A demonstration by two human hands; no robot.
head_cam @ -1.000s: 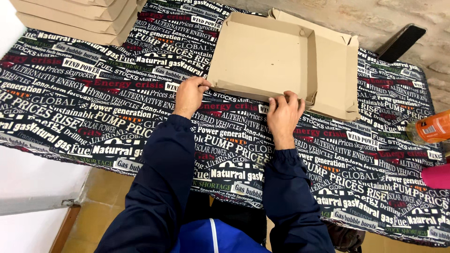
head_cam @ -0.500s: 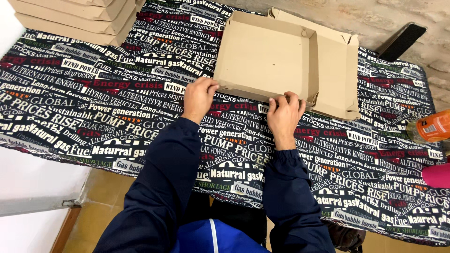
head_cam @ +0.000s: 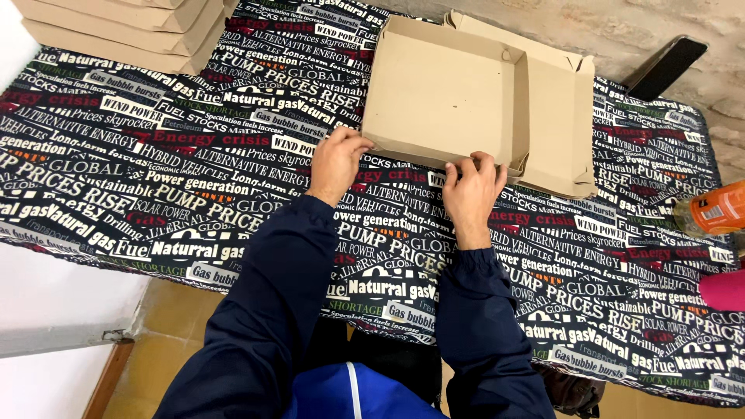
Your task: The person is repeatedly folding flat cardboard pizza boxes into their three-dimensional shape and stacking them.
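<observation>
Since the earlier frame, left hand [head_cam: 337, 161] has slid right along the near edge toward the box's front-left corner; right hand [head_cam: 473, 188] is about where it was.

- Flat cardboard box [head_cam: 444, 89], open tray with lid hinged out to its right, sits upper centre of frame on the table with the printed cloth [head_cam: 155, 194].
- Left hand: fingers curled, pinching the near wall at its left corner.
- Right hand: fingers bent over the near wall further right, pressing down; grip partly hidden by knuckles.

Risks, as judged:
- Near wall flap looks only half tucked; uneven pressure from the two hands could buckle or crease it.
- Corner tab at lower right of the tray may spring out if released.
- Cloth could bunch under the pushing hands.
- Orange bottle [head_cam: 714, 209] at right edge stands well apart, low risk.
- Stacked flat boxes [head_cam: 116, 27] upper left, well clear.
</observation>
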